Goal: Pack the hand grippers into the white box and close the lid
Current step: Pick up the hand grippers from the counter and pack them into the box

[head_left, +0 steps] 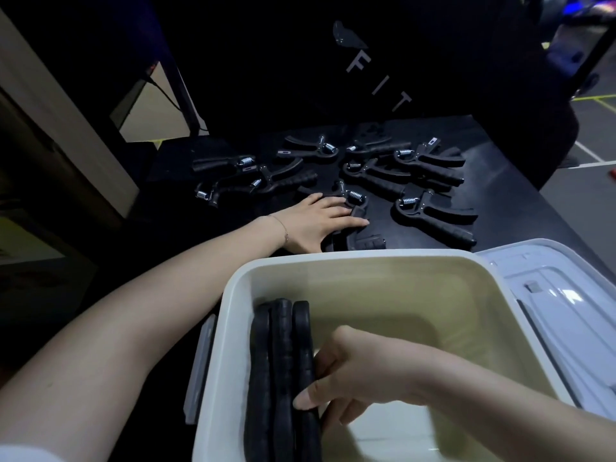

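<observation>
- Left hand (320, 221) lies flat, fingers straight, on a hand gripper (356, 228) on the desk (516, 208) just behind the white box (366, 261); sliding it could snag its neighbours.
- Right hand (353, 375), inside the box, fingers curled on the packed grippers (283, 361) standing at its left wall; they might topple.
- Lid (560, 295) open on the box's right.

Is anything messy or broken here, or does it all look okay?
Nothing looks broken or spilled. The hand grippers on the table lie scattered at all angles, waiting to be packed. Those in the white box stand neatly against its left wall, steadied by the right hand. The lid lies open beside it.
</observation>
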